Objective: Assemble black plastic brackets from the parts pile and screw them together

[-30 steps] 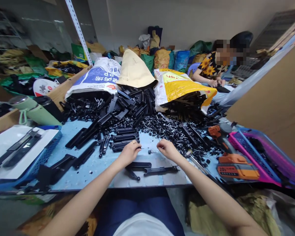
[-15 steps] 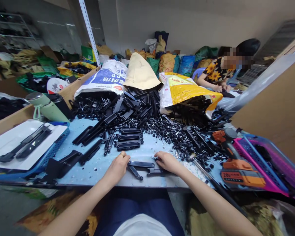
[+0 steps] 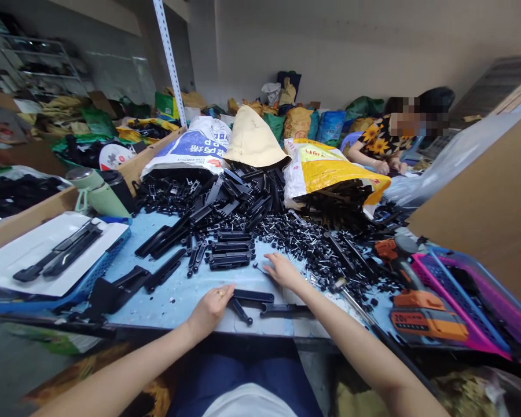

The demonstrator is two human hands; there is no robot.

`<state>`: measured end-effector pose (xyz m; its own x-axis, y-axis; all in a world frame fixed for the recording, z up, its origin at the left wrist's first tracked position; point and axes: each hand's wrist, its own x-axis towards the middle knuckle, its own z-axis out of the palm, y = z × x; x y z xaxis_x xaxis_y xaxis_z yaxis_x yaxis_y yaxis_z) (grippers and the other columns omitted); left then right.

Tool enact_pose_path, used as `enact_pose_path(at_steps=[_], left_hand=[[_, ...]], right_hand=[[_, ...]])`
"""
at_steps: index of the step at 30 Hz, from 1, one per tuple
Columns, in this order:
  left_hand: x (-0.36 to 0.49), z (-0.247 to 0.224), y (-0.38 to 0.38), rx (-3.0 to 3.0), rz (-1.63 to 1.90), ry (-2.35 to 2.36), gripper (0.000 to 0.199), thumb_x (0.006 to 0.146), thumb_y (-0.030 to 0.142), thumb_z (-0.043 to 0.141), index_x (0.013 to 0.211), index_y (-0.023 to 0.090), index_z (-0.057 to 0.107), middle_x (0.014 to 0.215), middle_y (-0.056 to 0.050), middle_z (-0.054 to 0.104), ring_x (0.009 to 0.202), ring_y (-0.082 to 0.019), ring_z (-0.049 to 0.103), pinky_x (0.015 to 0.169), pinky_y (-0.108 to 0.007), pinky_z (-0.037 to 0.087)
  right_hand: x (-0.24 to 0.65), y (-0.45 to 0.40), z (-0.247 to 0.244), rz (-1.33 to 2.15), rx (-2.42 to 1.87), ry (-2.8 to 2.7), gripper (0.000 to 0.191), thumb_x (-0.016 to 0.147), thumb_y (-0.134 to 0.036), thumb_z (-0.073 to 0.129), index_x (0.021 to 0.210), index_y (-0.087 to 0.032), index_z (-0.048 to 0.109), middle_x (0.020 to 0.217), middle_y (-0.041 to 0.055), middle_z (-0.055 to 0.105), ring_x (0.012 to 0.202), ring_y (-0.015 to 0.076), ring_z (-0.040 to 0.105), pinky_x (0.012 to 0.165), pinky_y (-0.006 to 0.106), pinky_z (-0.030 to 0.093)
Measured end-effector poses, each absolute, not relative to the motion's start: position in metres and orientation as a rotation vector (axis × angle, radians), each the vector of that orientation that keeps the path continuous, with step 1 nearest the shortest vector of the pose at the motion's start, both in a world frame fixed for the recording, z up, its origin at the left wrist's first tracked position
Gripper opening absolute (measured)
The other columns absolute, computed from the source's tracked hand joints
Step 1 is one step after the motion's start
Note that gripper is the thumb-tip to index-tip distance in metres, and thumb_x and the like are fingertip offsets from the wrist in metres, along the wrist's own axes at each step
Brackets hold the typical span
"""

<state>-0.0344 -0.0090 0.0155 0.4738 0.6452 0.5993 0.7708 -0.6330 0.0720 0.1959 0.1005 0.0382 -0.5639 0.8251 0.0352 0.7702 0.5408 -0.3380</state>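
Note:
My left hand (image 3: 212, 308) is closed on the end of a long black plastic bar (image 3: 254, 296) at the table's front edge. A shorter black arm (image 3: 242, 313) slants out below that bar, close to the same fingers. To the right, a black forked piece (image 3: 282, 311) lies flat beneath my right forearm. My right hand (image 3: 283, 271) is over the blue tabletop, with a small dark-headed screw (image 3: 257, 267) at its fingertips; the grip is partly hidden. Just beyond the hands is a row of black bars (image 3: 230, 259), beside a heap of loose screws (image 3: 282, 229).
Three sacks spill black parts at the back, among them a yellow-and-white sack (image 3: 325, 168). An orange cordless drill (image 3: 425, 315) and a pink basket (image 3: 473, 318) lie right. White board (image 3: 8, 255) and green flask (image 3: 98, 194) are left. Another person (image 3: 380, 145) sits behind.
My right hand has moved left and away from me, the small screw moving with it. My left hand stays on the black bar. The view has tilted slightly.

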Motion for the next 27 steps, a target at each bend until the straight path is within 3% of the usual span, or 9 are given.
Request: enact_pose_path(at_steps=[3, 6, 11, 17, 21, 27], left_hand=[[-0.035, 0.011, -0.008, -2.543, -0.895, -1.26, 0.036, 0.085, 0.007, 0.035, 0.12, 0.013, 0.045, 0.094, -0.011, 0.063, 0.088, -0.017, 0.06, 0.074, -0.029, 0.052], [-0.033, 0.009, -0.009, -2.533, -0.933, -1.335, 0.034, 0.086, 0.01, 0.035, 0.119, 0.014, 0.045, 0.09, -0.008, 0.064, 0.085, -0.016, 0.06, 0.073, -0.029, 0.052], [-0.027, 0.008, -0.017, -2.438, -1.013, -1.412, 0.03, 0.085, 0.01, 0.04, 0.114, 0.014, 0.049, 0.09, -0.008, 0.063, 0.086, -0.018, 0.059, 0.076, -0.032, 0.051], [-0.021, 0.005, -0.025, -2.361, -1.059, -1.467, 0.03, 0.084, 0.011, 0.043, 0.113, 0.013, 0.049, 0.09, -0.009, 0.062, 0.084, -0.018, 0.059, 0.074, -0.032, 0.051], [-0.02, 0.003, -0.025, -2.352, -1.056, -1.514, 0.03, 0.084, 0.012, 0.044, 0.113, 0.013, 0.05, 0.091, -0.009, 0.062, 0.085, -0.018, 0.059, 0.075, -0.032, 0.051], [-0.021, 0.005, -0.026, -2.376, -1.052, -1.533, 0.029, 0.085, 0.013, 0.041, 0.113, 0.015, 0.05, 0.092, -0.008, 0.063, 0.086, -0.018, 0.06, 0.077, -0.031, 0.05]], right_hand=[[0.175, 0.111, 0.034, 0.444, -1.363, -2.598, 0.031, 0.083, -0.033, 0.048, 0.109, -0.016, 0.052, 0.1, 0.0089, 0.057, 0.094, 0.0183, 0.053, 0.08, 0.026, 0.039], [0.161, 0.113, 0.03, 0.438, -1.417, -2.582, 0.021, 0.081, -0.022, 0.047, 0.099, -0.016, 0.056, 0.095, 0.0094, 0.059, 0.087, 0.0194, 0.056, 0.074, 0.027, 0.04], [0.162, 0.105, 0.036, 0.449, -1.439, -2.512, 0.025, 0.072, -0.011, 0.049, 0.095, -0.015, 0.057, 0.089, 0.0095, 0.061, 0.082, 0.0203, 0.058, 0.071, 0.028, 0.043], [0.21, 0.064, 0.045, 0.677, -1.261, -2.232, 0.019, 0.076, -0.018, 0.049, 0.093, -0.017, 0.057, 0.079, 0.0022, 0.063, 0.07, 0.0122, 0.061, 0.067, 0.022, 0.049], [0.226, 0.034, 0.03, 0.862, -1.036, -1.923, 0.013, 0.075, -0.021, 0.053, 0.087, -0.018, 0.058, 0.081, 0.0027, 0.063, 0.067, 0.0124, 0.062, 0.063, 0.023, 0.053], [0.219, 0.026, 0.02, 0.782, -0.992, -1.832, 0.011, 0.076, -0.023, 0.056, 0.085, -0.019, 0.059, 0.083, 0.0042, 0.064, 0.071, 0.0137, 0.063, 0.065, 0.025, 0.056]])
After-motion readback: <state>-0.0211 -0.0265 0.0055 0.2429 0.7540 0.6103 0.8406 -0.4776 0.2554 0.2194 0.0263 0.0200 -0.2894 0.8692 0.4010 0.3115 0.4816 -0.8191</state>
